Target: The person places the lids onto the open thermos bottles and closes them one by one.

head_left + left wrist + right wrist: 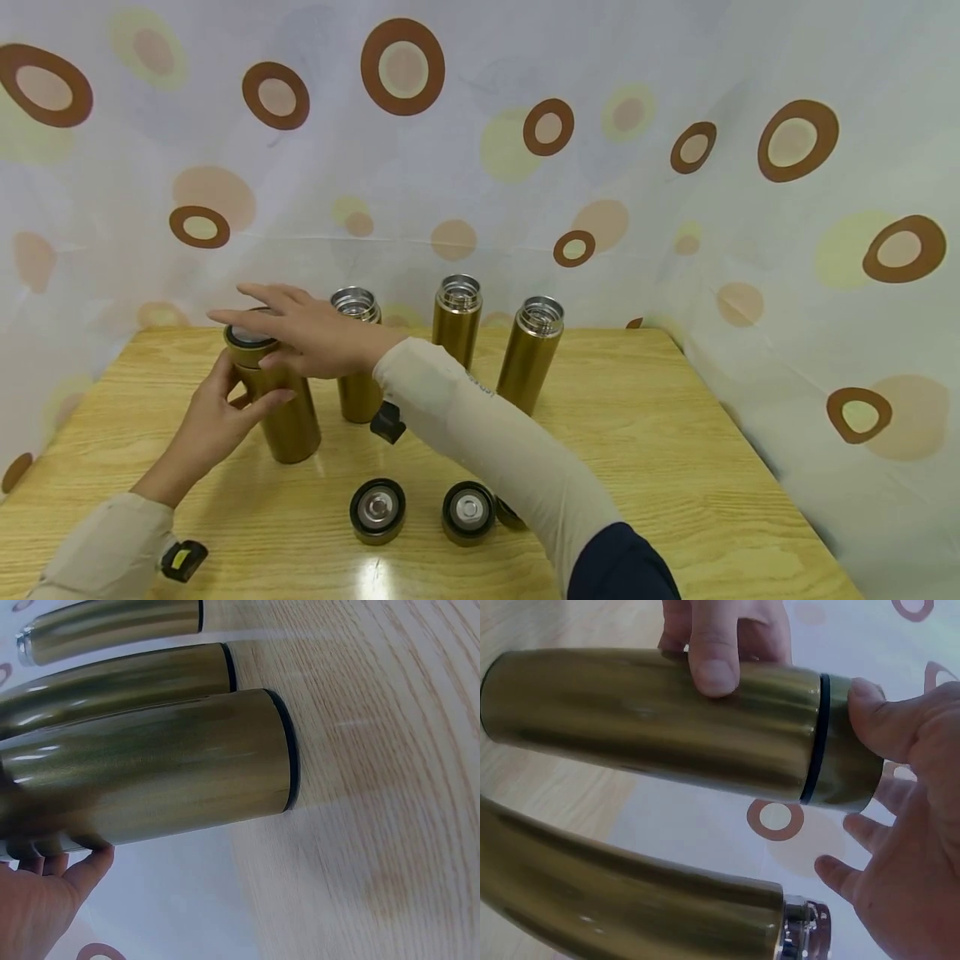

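Observation:
At the table's left, a gold vacuum flask (288,417) stands with its lid (243,336) on top. My left hand (217,408) holds the flask's body just below the lid, the thumb along its near side. Above it is my right hand (322,333), its fingers stretched out and spread over the lid. In the right wrist view the right thumb rests on the side of the lid (847,750), while the other fingers spread past its far side. A dark ring (817,739) shows between lid and body.
Three lidless gold flasks, a left one (360,400), a middle one (457,325) and a right one (528,358), stand behind the right arm. Nearer lie a lid (377,510), another lid (468,510) and a third, partly hidden by the sleeve. A patterned curtain (480,192) backs the wooden table (675,467).

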{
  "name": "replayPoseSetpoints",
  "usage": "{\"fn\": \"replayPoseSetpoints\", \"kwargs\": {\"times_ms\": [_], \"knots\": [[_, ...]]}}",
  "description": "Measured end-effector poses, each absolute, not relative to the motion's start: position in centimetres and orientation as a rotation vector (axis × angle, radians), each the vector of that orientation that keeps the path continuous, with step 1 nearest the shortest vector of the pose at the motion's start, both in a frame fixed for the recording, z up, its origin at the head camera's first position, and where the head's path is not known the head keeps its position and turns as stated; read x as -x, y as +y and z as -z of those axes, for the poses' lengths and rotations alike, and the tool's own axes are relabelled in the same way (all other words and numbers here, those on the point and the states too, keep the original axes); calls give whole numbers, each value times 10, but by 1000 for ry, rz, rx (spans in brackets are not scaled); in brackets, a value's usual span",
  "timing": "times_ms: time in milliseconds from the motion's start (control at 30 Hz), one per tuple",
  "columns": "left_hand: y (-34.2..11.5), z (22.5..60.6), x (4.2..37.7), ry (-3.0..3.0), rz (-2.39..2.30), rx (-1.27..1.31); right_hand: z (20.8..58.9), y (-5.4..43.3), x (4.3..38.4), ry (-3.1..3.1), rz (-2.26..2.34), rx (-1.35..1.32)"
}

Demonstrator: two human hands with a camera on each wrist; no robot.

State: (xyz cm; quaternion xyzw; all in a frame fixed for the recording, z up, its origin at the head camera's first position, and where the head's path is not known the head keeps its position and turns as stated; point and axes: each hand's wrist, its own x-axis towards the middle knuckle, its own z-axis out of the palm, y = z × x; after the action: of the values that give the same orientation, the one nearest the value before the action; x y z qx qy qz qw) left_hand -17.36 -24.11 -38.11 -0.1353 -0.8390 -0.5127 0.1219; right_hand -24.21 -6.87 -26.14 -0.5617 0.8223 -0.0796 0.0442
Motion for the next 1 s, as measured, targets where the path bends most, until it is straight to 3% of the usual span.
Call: {"fn": "replayPoseSetpoints", "kwargs": {"times_ms": [533,1000], "knots": [[-242,383,173,-2461,1438,374,274,-75,235,2782,274,1692],[-240,381,171,-2484,1363,300,293,-89,209,3339,350,1280]]}}
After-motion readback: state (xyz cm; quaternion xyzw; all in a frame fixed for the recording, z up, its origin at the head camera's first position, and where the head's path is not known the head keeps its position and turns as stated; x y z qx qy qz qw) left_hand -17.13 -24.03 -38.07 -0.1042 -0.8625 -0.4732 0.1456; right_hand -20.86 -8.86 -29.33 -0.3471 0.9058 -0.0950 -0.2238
